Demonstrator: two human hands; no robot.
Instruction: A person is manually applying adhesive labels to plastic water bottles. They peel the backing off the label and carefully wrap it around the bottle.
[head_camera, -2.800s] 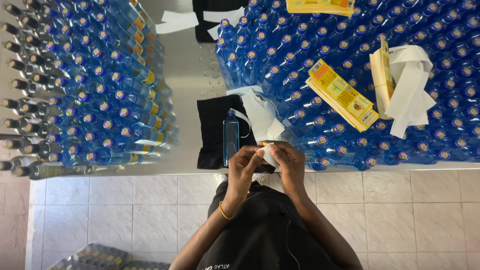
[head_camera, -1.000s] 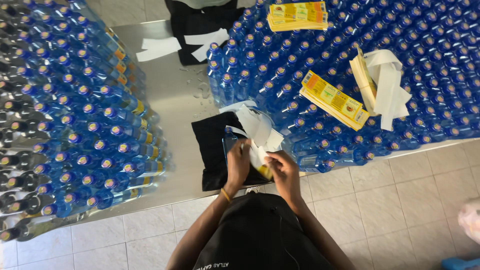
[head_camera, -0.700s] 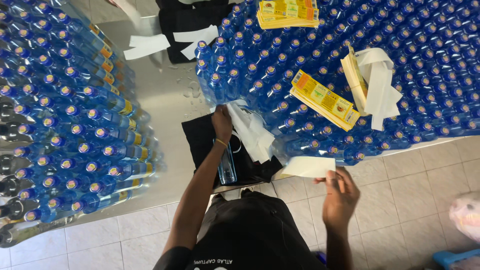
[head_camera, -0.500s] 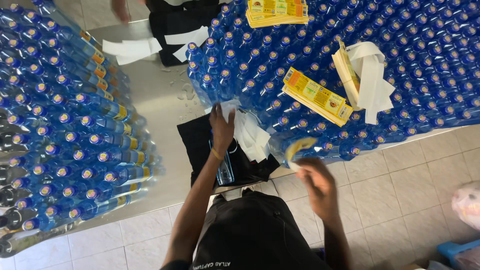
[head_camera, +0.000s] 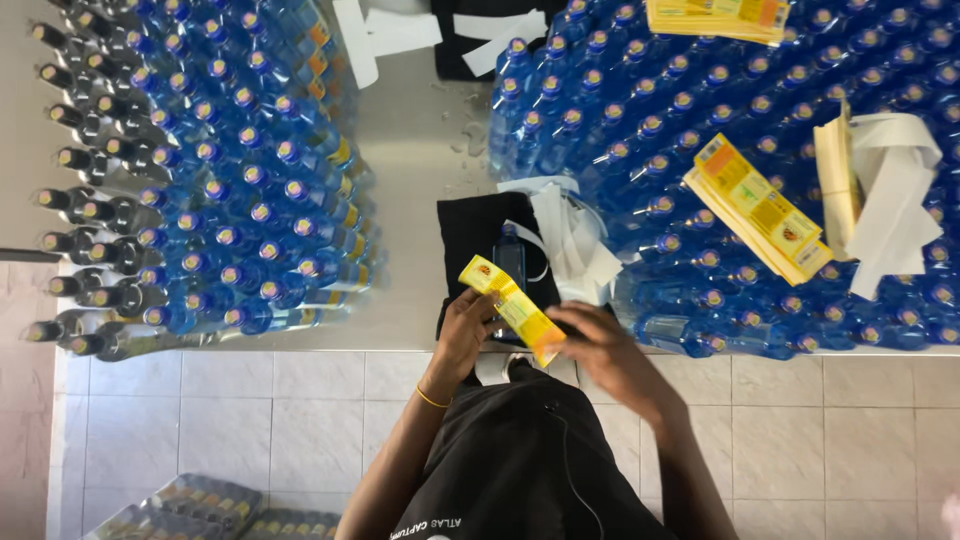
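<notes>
Both of my hands hold one yellow label (head_camera: 512, 308) over the near edge of the steel table (head_camera: 420, 150). My left hand (head_camera: 468, 330) grips its near-left side and my right hand (head_camera: 595, 345) pinches its lower right end. Just beyond the label a blue bottle (head_camera: 508, 255) lies on a black cloth (head_camera: 470, 235). White backing strips (head_camera: 575, 235) are piled to the right of the bottle.
Upright blue bottles stand in dense groups at left (head_camera: 230, 170) and right (head_camera: 720, 120). Yellow label stacks (head_camera: 765, 210) and white paper strips (head_camera: 885, 190) rest on the right group. Another black cloth with white strips (head_camera: 495, 30) lies at the far edge. Packed bottles (head_camera: 190, 505) sit on the tiled floor.
My left hand reached to the bottle on the cloth and came back. My right hand swung out to the right, then returned, and both hands now hold a yellow label.
</notes>
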